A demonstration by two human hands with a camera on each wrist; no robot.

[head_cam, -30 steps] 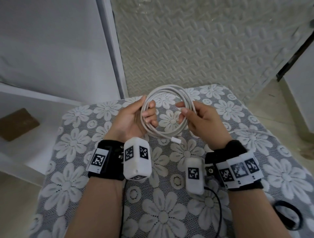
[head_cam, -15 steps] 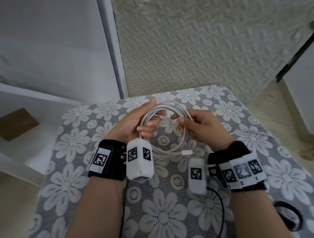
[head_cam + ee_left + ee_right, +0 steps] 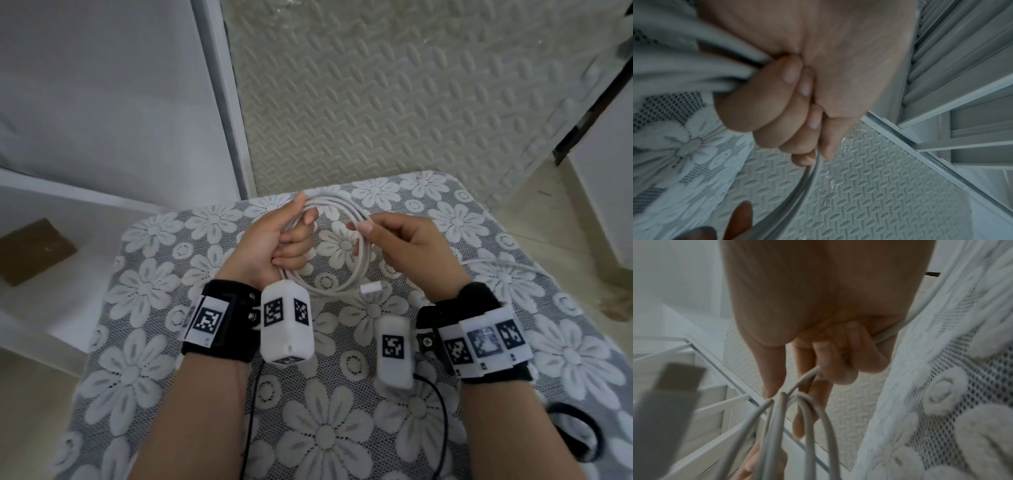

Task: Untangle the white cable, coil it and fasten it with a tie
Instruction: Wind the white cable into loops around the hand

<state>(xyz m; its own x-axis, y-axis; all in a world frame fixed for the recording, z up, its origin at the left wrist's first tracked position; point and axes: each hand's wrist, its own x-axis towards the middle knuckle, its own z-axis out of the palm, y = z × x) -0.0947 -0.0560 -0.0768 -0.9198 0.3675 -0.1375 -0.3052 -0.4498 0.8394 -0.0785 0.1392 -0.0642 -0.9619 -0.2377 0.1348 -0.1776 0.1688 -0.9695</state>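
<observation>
left hand (image 3: 274, 240): curled tight round the left side of the coil, thumb laid along the top strands, fingers wrapped under; wrist view shows the bundle (image 3: 812, 178) running out past the fingertips
right hand (image 3: 407, 253): pinching a strand at the coil's right side between thumb and forefinger, other fingers curled round a run of cable leading off to the right
white cable (image 3: 359, 246): already looped into several round turns, held up just over the cloth between both hands, no knots visible in the loops
plug end (image 3: 371, 287): poking out at the near side of the coil, loose, not tucked in
tail (image 3: 507, 265): one stretch lying on the cloth to the right, not yet wound in
step in hand: looks like late coiling, probably feeding the last run onto the loops
next move: likely needs the right hand to draw the tail in and lay it onto the coil while the left keeps the turns stacked, then one hand free to fetch a tie
tie: maybe the black band (image 3: 579, 435) near the right forearm at the cloth's near right edge, can't tell for sure
lace cloth (image 3: 154, 308): flower pattern, covers the small table top, free patches left and near
edges: table drops off close on both sides and right behind the coil
wall panel (image 3: 376, 102): embossed, just past the far edge, so little reach forward
risk: loosening the left grip probably lets the turns spring apart
</observation>
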